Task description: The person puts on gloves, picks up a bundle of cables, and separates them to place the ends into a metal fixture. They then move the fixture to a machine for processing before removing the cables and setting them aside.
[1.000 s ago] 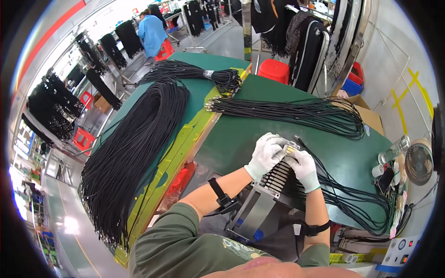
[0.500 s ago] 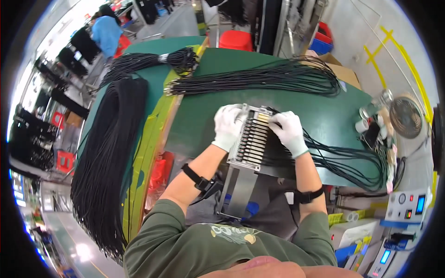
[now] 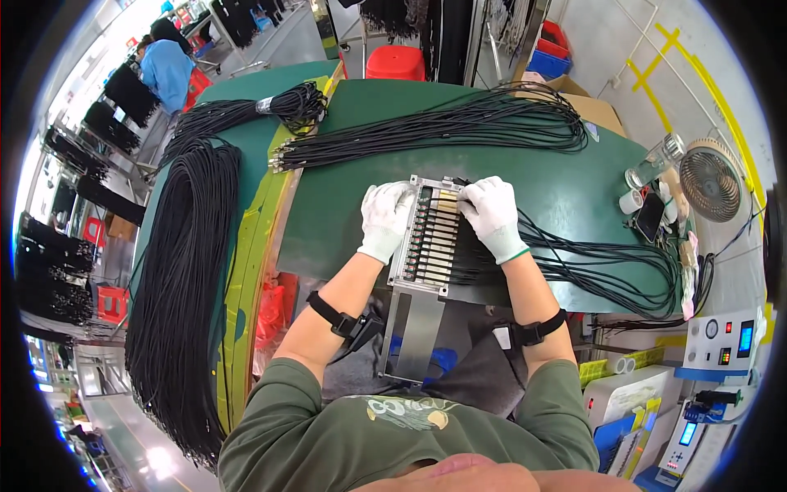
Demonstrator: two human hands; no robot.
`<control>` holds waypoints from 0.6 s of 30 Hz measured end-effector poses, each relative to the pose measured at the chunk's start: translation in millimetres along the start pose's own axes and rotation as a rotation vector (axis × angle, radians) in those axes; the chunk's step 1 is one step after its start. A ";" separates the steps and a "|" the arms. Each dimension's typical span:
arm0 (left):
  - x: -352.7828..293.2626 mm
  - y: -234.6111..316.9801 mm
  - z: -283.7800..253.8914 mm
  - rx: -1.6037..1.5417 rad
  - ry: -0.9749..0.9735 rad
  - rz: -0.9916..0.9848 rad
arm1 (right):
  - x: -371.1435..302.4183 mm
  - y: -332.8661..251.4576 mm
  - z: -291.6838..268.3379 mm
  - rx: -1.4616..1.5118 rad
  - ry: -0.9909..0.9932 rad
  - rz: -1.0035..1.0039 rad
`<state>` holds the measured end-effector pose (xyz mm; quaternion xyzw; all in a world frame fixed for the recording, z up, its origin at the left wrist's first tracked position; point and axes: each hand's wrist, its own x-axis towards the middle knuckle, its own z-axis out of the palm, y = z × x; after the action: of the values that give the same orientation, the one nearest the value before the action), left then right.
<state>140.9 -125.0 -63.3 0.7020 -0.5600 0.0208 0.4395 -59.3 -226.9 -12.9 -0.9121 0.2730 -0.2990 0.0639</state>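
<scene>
A metal slotted fixture (image 3: 443,289) stands at the near edge of the green table, its rows of slots filled with cable ends. My left hand (image 3: 385,217), in a white glove, is closed on the fixture's upper left edge, its fingertips partly hidden. At the upper right slots, my right hand (image 3: 490,215), also gloved, pinches a black cable by its end; the fingers cover most of the grip. From the fixture's right side, several black cables (image 3: 586,271) pass under my right hand and loop across the table.
Behind the fixture lies a bundle of black cables (image 3: 434,123). A long hank of black cables (image 3: 184,271) hangs over the left table. At right are a fan (image 3: 711,184), a glass jar (image 3: 652,164) and a control box (image 3: 720,344). A red stool (image 3: 395,63) stands beyond.
The view has shifted slightly, so the table and fixture sit a little further left. Both hands stay at the fixture; the right fingers remain pinched near its upper slots.
</scene>
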 end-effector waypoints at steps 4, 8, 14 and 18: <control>1.3 0.4 -1.6 -0.011 -0.018 -0.013 | 0.3 1.8 5.2 -0.108 0.037 -0.065; 3.5 2.1 -1.8 -0.006 -0.024 -0.010 | 1.6 -0.9 5.0 -0.135 0.068 -0.114; 7.4 17.8 -9.0 -0.072 -0.195 -0.057 | -0.1 -4.4 4.9 -0.100 -0.025 -0.116; 6.7 43.3 -13.6 0.127 -0.191 0.231 | -1.7 1.0 12.2 -0.099 0.012 -0.121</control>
<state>114.8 -120.8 -25.8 0.6581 -0.6739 0.0401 0.3335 -53.8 -227.4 -24.0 -0.9272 0.2320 -0.2940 -0.0010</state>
